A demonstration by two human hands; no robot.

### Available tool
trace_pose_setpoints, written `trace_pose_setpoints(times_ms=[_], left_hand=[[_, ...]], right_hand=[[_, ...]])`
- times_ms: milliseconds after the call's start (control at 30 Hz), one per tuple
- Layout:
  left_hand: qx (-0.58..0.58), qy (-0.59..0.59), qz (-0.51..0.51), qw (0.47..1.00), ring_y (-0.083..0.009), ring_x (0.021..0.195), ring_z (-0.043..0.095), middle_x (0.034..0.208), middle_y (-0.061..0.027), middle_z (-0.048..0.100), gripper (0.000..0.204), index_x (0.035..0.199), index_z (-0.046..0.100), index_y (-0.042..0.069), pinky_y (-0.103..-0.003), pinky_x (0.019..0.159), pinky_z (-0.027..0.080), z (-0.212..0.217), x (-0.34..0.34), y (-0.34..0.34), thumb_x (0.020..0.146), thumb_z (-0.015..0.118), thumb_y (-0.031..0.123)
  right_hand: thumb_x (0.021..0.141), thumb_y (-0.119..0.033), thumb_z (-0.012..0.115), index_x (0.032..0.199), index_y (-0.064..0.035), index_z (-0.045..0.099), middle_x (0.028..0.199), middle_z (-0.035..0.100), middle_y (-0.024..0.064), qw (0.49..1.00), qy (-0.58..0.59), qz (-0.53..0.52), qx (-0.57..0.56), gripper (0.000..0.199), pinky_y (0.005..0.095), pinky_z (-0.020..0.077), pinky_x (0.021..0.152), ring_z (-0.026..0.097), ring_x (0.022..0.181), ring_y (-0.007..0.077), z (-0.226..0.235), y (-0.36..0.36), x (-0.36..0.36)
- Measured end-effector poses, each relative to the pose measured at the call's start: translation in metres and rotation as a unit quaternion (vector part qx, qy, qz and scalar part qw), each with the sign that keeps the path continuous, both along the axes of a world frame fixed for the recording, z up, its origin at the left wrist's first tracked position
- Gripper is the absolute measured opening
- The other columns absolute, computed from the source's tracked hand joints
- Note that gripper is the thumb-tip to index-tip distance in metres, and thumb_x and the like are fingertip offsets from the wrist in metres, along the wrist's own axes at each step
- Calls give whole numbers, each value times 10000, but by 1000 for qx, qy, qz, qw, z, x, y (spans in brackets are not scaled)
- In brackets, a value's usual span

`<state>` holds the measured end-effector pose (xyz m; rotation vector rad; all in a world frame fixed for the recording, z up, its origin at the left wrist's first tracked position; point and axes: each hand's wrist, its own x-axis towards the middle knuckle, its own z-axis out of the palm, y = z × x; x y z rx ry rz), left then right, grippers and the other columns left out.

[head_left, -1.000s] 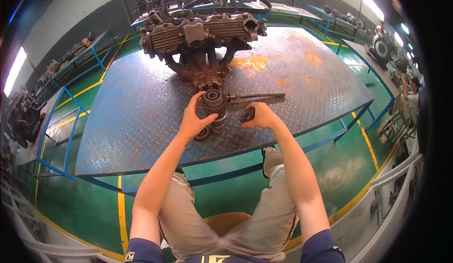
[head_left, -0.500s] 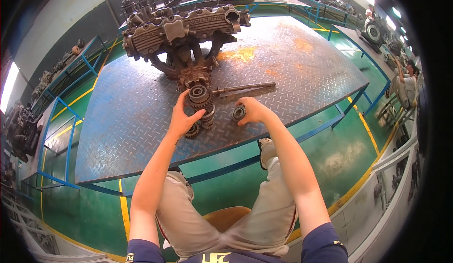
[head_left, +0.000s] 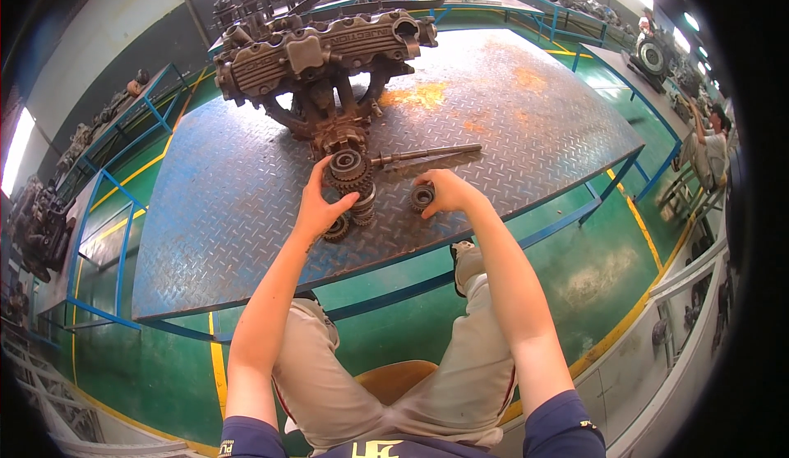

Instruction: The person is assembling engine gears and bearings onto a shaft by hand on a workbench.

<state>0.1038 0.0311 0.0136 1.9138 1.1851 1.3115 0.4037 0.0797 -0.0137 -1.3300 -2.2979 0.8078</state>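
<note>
Near the table's front edge, my left hand curves around a stacked gear, thumb on its near side and fingers on its left. More toothed gears sit just below that hand, close to my thumb. My right hand pinches a small gear with a round hole, low over the metal tabletop; whether it touches the surface I cannot tell. Behind both hands lies a long metal shaft, pointing right from the gear stack.
A large engine cylinder head with a belt stands at the back left of the tread-plate table. Blue-framed benches with engine parts line both sides. A person sits far right. My knees are under the front edge.
My right hand has shifted slightly right with the small gear, whose holed face has turned more toward me. My left hand stays around the stacked gear.
</note>
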Motion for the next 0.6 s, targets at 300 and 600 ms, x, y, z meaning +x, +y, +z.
trace_pose_setpoints(times_ms=[300, 600], left_hand=[[21, -3, 9, 1000, -223, 1144, 561, 1226, -123, 613, 789, 1372, 429, 66, -342, 960, 403, -1, 0, 2, 706, 818, 231], [17, -41, -14, 999, -238, 1165, 550, 1243, -130, 593, 790, 1388, 410, 82, -355, 984, 412, -1, 0, 2, 720, 811, 214]], right_hand=[[505, -199, 901, 1129, 12, 649, 1089, 670, 212, 998, -45, -13, 43, 706, 392, 509, 902, 642, 1024, 354, -2, 4, -1], [703, -256, 803, 1380, -32, 446, 1362, 482, 179, 977, 114, 20, 178, 798, 410, 411, 1023, 447, 1261, 351, 36, -23, -51]])
